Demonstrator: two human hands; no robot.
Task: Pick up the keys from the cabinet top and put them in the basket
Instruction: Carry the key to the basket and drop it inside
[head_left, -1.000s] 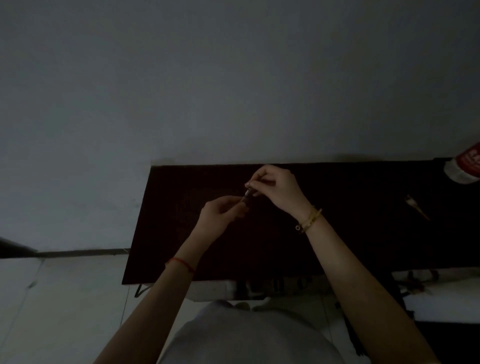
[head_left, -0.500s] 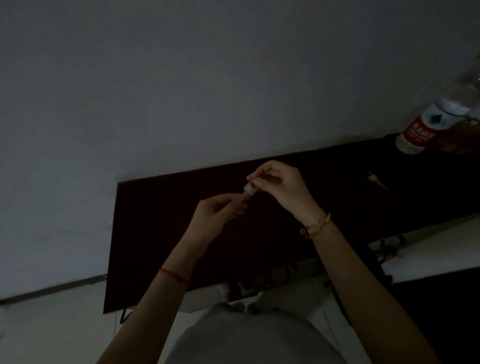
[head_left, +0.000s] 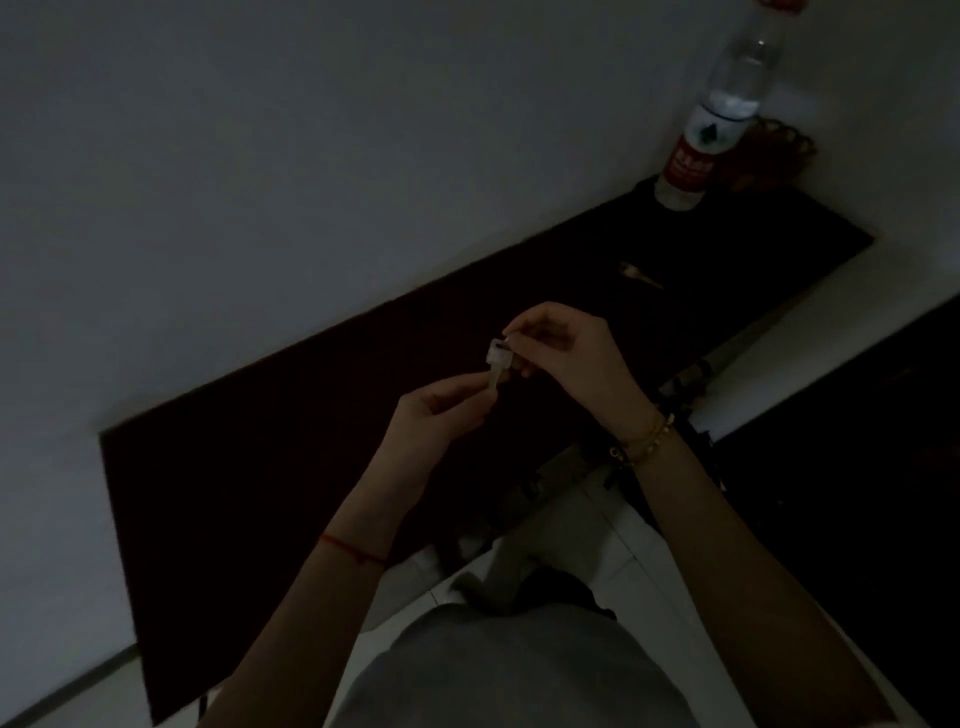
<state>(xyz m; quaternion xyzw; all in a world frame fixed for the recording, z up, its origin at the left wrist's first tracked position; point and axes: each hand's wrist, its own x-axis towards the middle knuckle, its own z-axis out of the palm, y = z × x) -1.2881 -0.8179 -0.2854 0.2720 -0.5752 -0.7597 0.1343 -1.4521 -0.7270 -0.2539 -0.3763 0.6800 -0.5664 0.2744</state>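
A pale silver key (head_left: 497, 364) is held in the air above the dark cabinet top (head_left: 311, 441). My left hand (head_left: 436, 421) pinches its blade from below. My right hand (head_left: 566, 348) grips its head and ring from above right. A second small key (head_left: 640, 275) lies on the cabinet top further right. A dark woven basket (head_left: 769, 156) sits at the cabinet's far right end by the wall, partly hidden behind a bottle. The scene is very dim.
A clear plastic water bottle (head_left: 717, 114) with a red label stands upright on the cabinet, just left of the basket. The white wall (head_left: 311, 182) runs along the cabinet's back. Pale floor tiles (head_left: 613, 535) and a dark object (head_left: 857, 467) lie below right.
My head has turned right, bringing the bottle and basket into view. Both hands keep hold of the key, now raised slightly with its head more exposed.
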